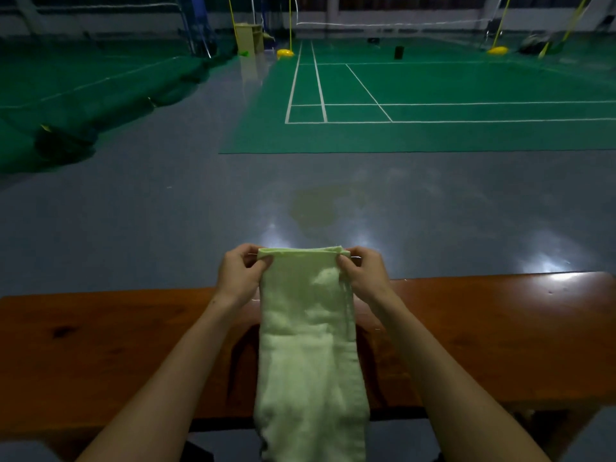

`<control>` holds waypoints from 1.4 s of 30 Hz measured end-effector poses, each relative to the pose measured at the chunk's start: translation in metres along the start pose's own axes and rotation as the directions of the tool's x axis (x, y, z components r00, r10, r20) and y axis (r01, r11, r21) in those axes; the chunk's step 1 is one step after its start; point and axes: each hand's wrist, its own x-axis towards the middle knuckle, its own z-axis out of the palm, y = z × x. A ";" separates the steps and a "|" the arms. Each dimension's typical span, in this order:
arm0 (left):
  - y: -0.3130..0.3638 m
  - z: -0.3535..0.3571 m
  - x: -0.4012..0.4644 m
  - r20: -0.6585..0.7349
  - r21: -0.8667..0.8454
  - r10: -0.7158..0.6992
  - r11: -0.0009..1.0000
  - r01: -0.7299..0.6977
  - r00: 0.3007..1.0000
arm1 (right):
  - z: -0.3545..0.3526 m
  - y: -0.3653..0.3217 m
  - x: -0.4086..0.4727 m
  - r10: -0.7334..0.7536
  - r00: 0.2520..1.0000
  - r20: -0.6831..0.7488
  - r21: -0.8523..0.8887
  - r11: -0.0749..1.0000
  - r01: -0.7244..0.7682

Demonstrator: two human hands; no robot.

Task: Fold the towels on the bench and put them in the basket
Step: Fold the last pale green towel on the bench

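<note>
Currently in hand: one pale green towel (310, 345), held lengthwise as a long doubled strip over the wooden bench (116, 345).

Grip: the top edge is pinched at its two corners. The left hand (238, 275) has thumb and fingers curled onto the left corner; the right hand (361, 271) is closed the same way on the right corner. The edge between them is drawn straight and level.

Position: the upper end is raised above the far edge of the bench; the strip runs down across the seat, and its lower end hangs past the near edge.

Step, as judged: folding under way, a lengthwise fold apparently made and a crosswise fold outstanding. The next move would call for the pinched end to be carried toward the lower end with corners matched.

Edges: the right side shows loose layers, which may slip out of line.

Room: bare bench lies to both sides. The basket is not seen. Grey floor (133, 211) and green court (433, 95) lie beyond.
</note>
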 end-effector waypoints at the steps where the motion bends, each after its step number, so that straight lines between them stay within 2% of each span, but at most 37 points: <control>1: -0.005 0.002 0.006 -0.006 -0.002 -0.007 1.000 0.007 1.000 | 0.004 0.004 0.007 0.013 1.000 0.001 0.005 1.000 -0.013; 5: -0.017 0.007 0.018 -0.038 0.087 0.010 0.996 -0.007 0.999 | 0.013 0.022 0.025 0.033 0.999 0.028 0.010 0.999 -0.034; 9: -0.014 0.002 0.010 -0.003 0.274 0.081 0.959 -0.077 0.997 | 0.003 0.020 0.020 0.029 0.999 0.022 -0.123 0.992 -0.026; 15: 0.009 -0.010 -0.048 0.210 0.442 0.141 0.869 -0.223 0.967 | -0.013 0.009 -0.040 -0.020 0.990 0.141 -0.218 0.975 0.050; 19: 0.019 -0.027 -0.101 0.383 0.526 0.155 0.774 -0.353 0.911 | -0.026 0.000 -0.102 -0.062 0.973 0.224 -0.433 0.887 0.157; 21: 0.015 -0.037 -0.126 0.362 0.632 0.101 0.705 -0.324 0.927 | -0.033 0.009 -0.128 0.040 0.976 0.213 -0.573 0.814 0.091; 23: 0.009 -0.047 -0.151 0.359 0.730 -0.065 0.641 -0.237 0.931 | -0.036 0.026 -0.151 0.180 0.961 0.212 -0.690 0.724 0.016; 25: 0.006 -0.054 -0.174 0.371 0.731 -0.254 0.673 -0.112 0.893 | -0.036 0.042 -0.168 0.210 0.951 0.227 -0.718 0.695 0.018; 26: 0.006 -0.055 -0.183 0.357 0.718 -0.300 0.694 -0.055 0.885 | -0.035 0.044 -0.174 0.186 0.958 0.217 -0.718 0.696 0.028; 28: 0.006 -0.052 -0.194 0.278 0.731 -0.268 0.682 -0.022 0.922 | -0.034 0.040 -0.181 0.127 0.976 0.177 -0.698 0.715 0.034; 30: 0.003 -0.048 -0.197 0.186 0.786 -0.211 0.618 -0.016 0.960 | -0.034 0.037 -0.182 0.111 0.982 0.156 -0.631 0.776 0.012; 31: 0.000 -0.046 -0.197 0.159 0.785 -0.205 0.619 0.003 0.966 | -0.034 0.036 -0.183 0.113 0.981 0.161 -0.572 0.820 0.000; 33: -0.004 -0.041 -0.198 0.181 0.708 -0.214 0.706 0.024 0.960 | -0.035 0.034 -0.184 0.115 0.980 0.161 -0.419 0.907 -0.038; 37: 0.002 -0.036 -0.196 0.208 0.355 -0.246 0.921 0.161 0.947 | -0.035 0.026 -0.188 0.177 0.981 0.085 -0.111 0.980 -0.167; 40: 0.005 -0.030 -0.197 0.172 0.132 -0.322 0.944 0.303 0.931 | -0.031 0.026 -0.188 0.265 0.960 0.092 0.025 0.963 -0.268; 42: 0.004 -0.026 -0.200 0.178 0.021 -0.359 0.932 0.361 0.916 | -0.029 0.030 -0.186 0.250 0.968 0.036 -0.011 0.968 -0.250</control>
